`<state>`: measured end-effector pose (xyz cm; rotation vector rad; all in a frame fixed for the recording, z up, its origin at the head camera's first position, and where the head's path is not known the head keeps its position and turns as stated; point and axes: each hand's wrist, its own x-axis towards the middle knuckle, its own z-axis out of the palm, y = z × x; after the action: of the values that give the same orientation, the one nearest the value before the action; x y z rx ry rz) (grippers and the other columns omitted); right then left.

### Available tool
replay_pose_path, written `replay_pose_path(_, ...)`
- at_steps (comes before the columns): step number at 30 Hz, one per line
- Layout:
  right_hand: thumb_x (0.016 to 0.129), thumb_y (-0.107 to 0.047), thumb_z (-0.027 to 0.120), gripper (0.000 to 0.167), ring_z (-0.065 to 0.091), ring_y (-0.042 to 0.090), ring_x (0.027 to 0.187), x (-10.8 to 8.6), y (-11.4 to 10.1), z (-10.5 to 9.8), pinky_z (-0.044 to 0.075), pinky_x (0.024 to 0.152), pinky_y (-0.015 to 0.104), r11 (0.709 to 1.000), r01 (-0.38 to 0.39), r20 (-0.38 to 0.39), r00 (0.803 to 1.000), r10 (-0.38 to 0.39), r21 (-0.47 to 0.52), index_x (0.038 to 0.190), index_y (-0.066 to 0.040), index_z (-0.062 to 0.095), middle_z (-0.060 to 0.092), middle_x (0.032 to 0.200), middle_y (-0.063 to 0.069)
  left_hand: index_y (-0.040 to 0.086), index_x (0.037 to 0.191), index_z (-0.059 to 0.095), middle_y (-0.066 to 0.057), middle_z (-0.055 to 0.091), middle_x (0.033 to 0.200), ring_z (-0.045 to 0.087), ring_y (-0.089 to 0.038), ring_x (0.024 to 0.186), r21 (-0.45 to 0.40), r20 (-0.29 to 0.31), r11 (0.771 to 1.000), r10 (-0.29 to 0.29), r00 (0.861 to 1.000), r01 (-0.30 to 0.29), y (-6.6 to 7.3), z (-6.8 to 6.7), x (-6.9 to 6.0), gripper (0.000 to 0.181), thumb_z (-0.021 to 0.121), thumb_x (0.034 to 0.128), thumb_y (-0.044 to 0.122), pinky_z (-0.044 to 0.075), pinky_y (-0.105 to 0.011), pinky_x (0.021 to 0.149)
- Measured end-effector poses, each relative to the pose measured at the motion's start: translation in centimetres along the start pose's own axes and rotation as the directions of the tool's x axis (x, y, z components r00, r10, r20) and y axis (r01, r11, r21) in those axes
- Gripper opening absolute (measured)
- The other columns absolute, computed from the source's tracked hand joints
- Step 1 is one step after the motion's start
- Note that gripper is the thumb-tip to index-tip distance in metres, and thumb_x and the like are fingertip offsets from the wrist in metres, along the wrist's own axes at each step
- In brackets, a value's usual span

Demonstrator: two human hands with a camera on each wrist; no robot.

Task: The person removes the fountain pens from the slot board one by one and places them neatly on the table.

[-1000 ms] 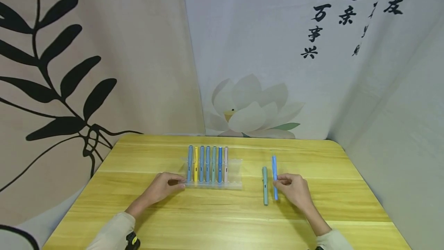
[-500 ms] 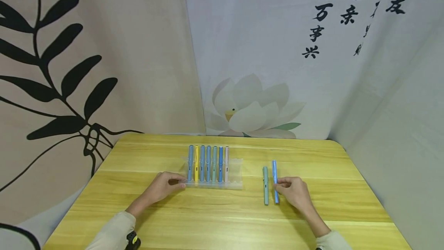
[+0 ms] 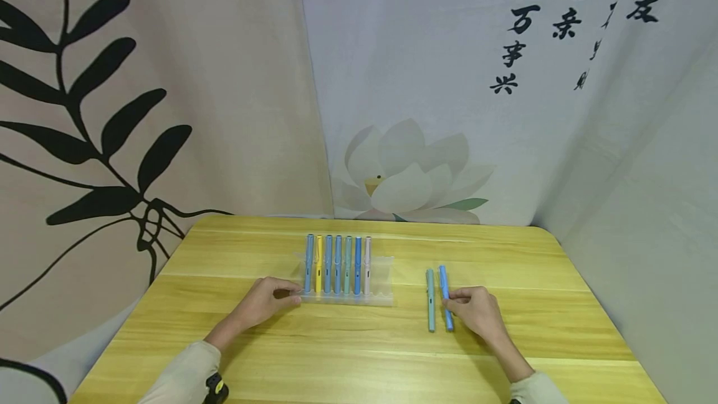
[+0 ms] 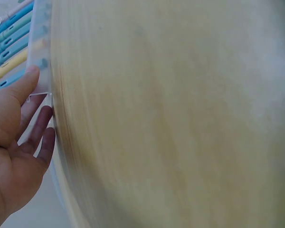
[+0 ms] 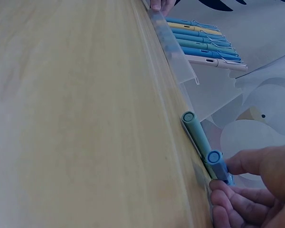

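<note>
A clear plastic pen stand (image 3: 381, 299) holds a row of pens in blue, yellow, green and pale pink, leaning upright. My left hand (image 3: 263, 302) pinches the stand's left front corner; in the left wrist view its thumb (image 4: 29, 81) lies on the plastic, other fingers beyond the edge. At the right, my right hand (image 3: 478, 312) pinches a blue pen (image 3: 444, 280) between thumb and fingers. That pen tilts slightly, its lower end at or near the tabletop; contact is hard to tell. Just left of it a green pen (image 3: 430, 301) lies on the table.
The wooden table (image 3: 336, 354) has a curtain with a printed flower (image 3: 415, 173) behind it and a pale cloth (image 3: 645, 204) along the right. Between the stand and the green pen runs a strip of tabletop.
My right hand has brought the blue pen down toward me, beside the green pen, and its top now leans a little left. The left hand stays at the stand.
</note>
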<state>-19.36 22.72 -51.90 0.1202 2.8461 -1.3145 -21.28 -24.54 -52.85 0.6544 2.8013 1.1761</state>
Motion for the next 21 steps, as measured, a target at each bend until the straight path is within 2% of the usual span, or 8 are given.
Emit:
replay_pose_path(8, 0.088, -0.02, 0.081, 0.024, 0.073, 0.019, 0.076, 0.06, 0.04, 0.02, 0.055, 0.059, 0.029, 1.0, 0.001, 0.001, 1.0, -0.001, -0.011, 0.099, 0.001, 0.078, 0.078, 0.087, 0.009, 0.011, 0.119, 0.076, -0.003, 0.075, 0.118, 0.069, -0.028, 0.114, -0.013, 0.011, 1.0, -0.014, 1.0, 0.014, -0.01, 0.06, 0.08, 0.028, 0.073, 0.096, 0.026, 0.055, -0.05, 0.098)
replay_pose_path(14, 0.088, -0.021, 0.081, 0.023, 0.07, 0.016, 0.074, 0.08, -0.05, 0.07, 0.05, 0.056, 0.029, 1.0, 0.001, 0.0, 1.0, -0.001, -0.031, 0.097, -0.001, 0.079, 0.077, 0.086, 0.007, 0.009, 0.119, 0.076, -0.005, 0.075, 0.117, 0.068, -0.031, 0.114, -0.015, 0.004, 1.0, -0.004, 1.0, 0.004, 0.03, 0.03, 0.09, 0.028, 0.073, 0.0963, 0.026, 0.055, -0.052, 0.098)
replay_pose_path(21, 0.087, -0.021, 0.082, 0.021, 0.068, 0.014, 0.071, 0.09, -0.07, 0.19, 0.049, 0.055, 0.029, 0.999, 0.013, -0.003, 1.0, -0.013, -0.04, 0.096, -0.002, 0.078, 0.076, 0.083, 0.004, 0.009, 0.119, 0.076, -0.005, 0.075, 0.117, 0.069, -0.03, 0.113, -0.009, -0.007, 1.0, -0.001, 1.0, 0.001, -0.2, 0.2, 0.05, 0.029, 0.074, 0.0958, 0.026, 0.056, -0.049, 0.096)
